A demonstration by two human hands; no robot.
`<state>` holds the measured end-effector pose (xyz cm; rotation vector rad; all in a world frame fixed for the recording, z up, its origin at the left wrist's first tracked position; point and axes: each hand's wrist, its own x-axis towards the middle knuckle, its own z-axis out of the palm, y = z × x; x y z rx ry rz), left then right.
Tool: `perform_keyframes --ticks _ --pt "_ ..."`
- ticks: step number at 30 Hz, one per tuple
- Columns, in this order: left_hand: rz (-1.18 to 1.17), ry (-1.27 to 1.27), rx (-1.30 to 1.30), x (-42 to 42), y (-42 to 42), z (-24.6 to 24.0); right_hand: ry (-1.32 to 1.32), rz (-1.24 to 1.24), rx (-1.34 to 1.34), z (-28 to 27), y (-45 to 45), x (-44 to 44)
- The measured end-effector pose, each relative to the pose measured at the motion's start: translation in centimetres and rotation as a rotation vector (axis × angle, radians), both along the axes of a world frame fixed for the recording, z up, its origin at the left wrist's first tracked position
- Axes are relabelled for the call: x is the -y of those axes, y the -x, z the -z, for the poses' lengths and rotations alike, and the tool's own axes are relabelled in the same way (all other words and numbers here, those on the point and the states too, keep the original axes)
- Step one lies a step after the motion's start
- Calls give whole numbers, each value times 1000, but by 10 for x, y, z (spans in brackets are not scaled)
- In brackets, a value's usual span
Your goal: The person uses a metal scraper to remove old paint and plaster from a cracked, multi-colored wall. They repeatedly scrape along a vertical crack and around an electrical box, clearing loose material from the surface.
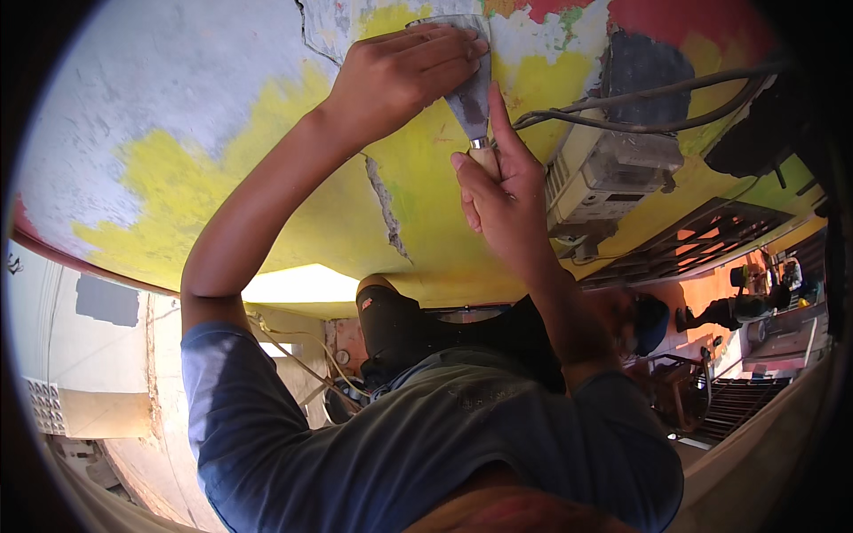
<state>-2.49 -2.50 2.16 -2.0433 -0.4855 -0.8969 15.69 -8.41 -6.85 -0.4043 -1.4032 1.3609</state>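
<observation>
A putty knife with a broad metal blade (474, 100) and a pale wooden handle (485, 160) lies against the painted wall (440, 220). My right hand (510, 190) wraps the handle, its index finger stretched along the blade's side. Across the wide end of the blade lie the fingers of my left hand (416, 70); its thumb is hidden, so I cannot tell if it grips the metal. Yellow paint, grey-white patches and bits of red cover the wall around the blade. Below my left hand runs a rough, broken crack (385, 206).
An electricity meter (610, 173) with thick dark cables (640, 123) is fixed close to my right hand. A dark lattice vent (686, 240) lies beyond it. At the lower right are a person in a dark cap (650, 324), another person (740, 310) and a wooden chair (676, 393).
</observation>
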Motion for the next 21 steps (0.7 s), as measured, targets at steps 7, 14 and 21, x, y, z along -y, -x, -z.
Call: perform_keyframes --ticks 7,14,21 --pt "10 -10 -24 1 -3 0 -26 38 8 3 3 -1" --pt "8 -20 17 -5 -2 3 0 24 9 3 -1 3" --pt "14 -46 -33 -10 1 4 78 83 73 2 7 2"
